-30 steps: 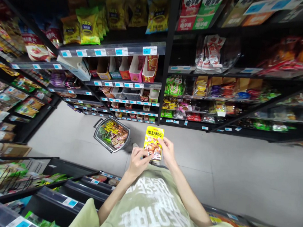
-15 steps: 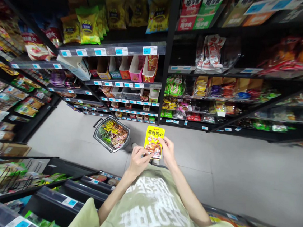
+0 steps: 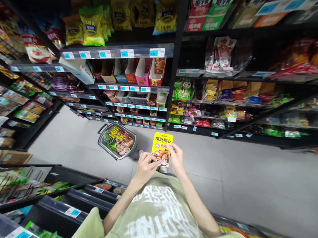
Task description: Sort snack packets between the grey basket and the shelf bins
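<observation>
In front of my body I hold up a yellow snack packet (image 3: 162, 146) with black characters and a food picture on its face. My left hand (image 3: 145, 167) grips its lower left corner, fingers bent over the front. At the packet's right edge my right hand (image 3: 176, 159) is closed, the thumb lying on the front and the other fingers partly hidden behind. A dark shopping basket (image 3: 116, 142) stands on the floor left of my hands, holding many small packets in yellow, green and brown.
Tall black shelves with snack bags (image 3: 92, 27) and small open boxes (image 3: 143, 72) rise ahead. More racks (image 3: 8, 114) line the left side. Behind me, low shelf bins (image 3: 61, 209) flank my body. Grey tiled floor (image 3: 200, 157) runs between the shelves.
Both hands keep their grip on the packet. It has tilted very slightly, and the basket and shelves stay where they were.
</observation>
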Available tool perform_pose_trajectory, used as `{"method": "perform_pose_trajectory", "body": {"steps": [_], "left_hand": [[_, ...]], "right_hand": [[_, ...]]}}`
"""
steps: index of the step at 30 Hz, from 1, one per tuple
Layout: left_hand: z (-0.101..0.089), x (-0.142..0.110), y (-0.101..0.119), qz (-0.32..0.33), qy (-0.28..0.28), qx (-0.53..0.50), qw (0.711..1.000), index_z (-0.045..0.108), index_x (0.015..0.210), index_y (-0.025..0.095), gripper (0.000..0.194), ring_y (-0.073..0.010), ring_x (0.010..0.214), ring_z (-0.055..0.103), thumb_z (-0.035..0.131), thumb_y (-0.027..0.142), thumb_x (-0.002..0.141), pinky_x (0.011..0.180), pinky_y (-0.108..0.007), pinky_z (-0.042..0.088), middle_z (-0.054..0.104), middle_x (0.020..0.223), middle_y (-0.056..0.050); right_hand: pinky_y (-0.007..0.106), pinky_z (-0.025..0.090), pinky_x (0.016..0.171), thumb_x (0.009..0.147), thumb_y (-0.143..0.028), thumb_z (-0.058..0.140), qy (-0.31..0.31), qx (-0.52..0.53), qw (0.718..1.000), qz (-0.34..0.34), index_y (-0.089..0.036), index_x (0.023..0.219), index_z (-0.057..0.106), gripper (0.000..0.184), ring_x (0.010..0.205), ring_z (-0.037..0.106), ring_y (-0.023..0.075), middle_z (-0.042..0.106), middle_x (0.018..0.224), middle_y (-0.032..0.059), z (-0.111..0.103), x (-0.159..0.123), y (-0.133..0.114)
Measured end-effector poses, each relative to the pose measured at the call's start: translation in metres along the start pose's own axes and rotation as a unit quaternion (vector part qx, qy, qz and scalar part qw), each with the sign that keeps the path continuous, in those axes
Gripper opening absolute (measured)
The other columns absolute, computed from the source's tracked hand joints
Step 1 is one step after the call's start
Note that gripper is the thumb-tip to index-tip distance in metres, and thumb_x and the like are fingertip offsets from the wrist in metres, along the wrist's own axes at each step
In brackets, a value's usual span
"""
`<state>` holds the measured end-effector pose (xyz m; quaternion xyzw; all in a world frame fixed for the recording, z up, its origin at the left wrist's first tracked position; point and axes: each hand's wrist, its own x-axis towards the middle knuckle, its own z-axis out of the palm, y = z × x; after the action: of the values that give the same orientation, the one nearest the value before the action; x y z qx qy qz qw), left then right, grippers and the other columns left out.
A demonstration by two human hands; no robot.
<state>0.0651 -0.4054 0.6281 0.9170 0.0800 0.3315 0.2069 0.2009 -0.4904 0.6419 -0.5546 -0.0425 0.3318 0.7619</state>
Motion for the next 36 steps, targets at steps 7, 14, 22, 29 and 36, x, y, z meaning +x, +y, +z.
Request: {"method": "perform_pose_trajectory", "body": {"steps": [7,14,22,29,36], "left_hand": [[-0.0003,0.0012,0.0011,0.002,0.004,-0.004,1.0,0.076,0.09,0.026,0.022,-0.0181,0.083,0.05,0.067,0.007,0.081,0.075,-0.034,0.042,0.063,0.077,-0.003],[-0.0001,0.0019,0.0011,0.002,0.001,-0.012,1.0,0.076,0.091,0.026,0.023,-0.0181,0.083,0.049,0.066,0.007,0.081,0.075,-0.034,0.043,0.064,0.077,-0.003],[-0.0012,0.0035,0.0022,0.002,-0.001,-0.022,1.0,0.076,0.09,0.025,0.022,-0.0182,0.083,0.049,0.065,0.007,0.082,0.074,-0.034,0.046,0.063,0.077,-0.004],[-0.0005,0.0035,0.0017,0.002,0.0,-0.037,0.999,0.076,0.091,0.025,0.023,-0.0181,0.083,0.048,0.065,0.006,0.082,0.073,-0.033,0.048,0.063,0.078,-0.004],[-0.0007,0.0022,0.0008,0.006,-0.009,-0.033,0.999,0.076,0.095,0.026,0.026,-0.0178,0.082,0.05,0.062,0.007,0.083,0.073,-0.033,0.048,0.063,0.078,-0.004]], "right_hand": [[0.026,0.049,0.063,0.073,-0.04,0.074,0.002,0.003,1.0,0.0,-0.018,0.078,0.069,0.023,0.072,0.063,0.0182,0.071,0.078,0.0025,-0.0016,0.0,-0.0005],[0.026,0.05,0.062,0.073,-0.04,0.073,0.005,0.001,1.0,0.001,-0.018,0.076,0.067,0.023,0.068,0.062,0.0172,0.071,0.077,0.0028,-0.0011,0.0004,-0.0022],[0.026,0.051,0.064,0.073,-0.039,0.074,-0.001,0.012,1.0,-0.005,-0.019,0.077,0.067,0.02,0.073,0.066,0.0185,0.073,0.083,0.0024,-0.0043,0.0026,0.0025],[0.027,0.052,0.064,0.074,-0.038,0.074,0.003,0.01,1.0,0.001,-0.019,0.08,0.071,0.02,0.072,0.067,0.019,0.075,0.085,0.0032,-0.006,0.0037,0.0042],[0.027,0.051,0.063,0.073,-0.045,0.075,0.005,0.007,1.0,0.018,-0.017,0.082,0.072,0.029,0.068,0.065,0.0174,0.073,0.079,0.0039,-0.004,0.0015,0.0025]]}}
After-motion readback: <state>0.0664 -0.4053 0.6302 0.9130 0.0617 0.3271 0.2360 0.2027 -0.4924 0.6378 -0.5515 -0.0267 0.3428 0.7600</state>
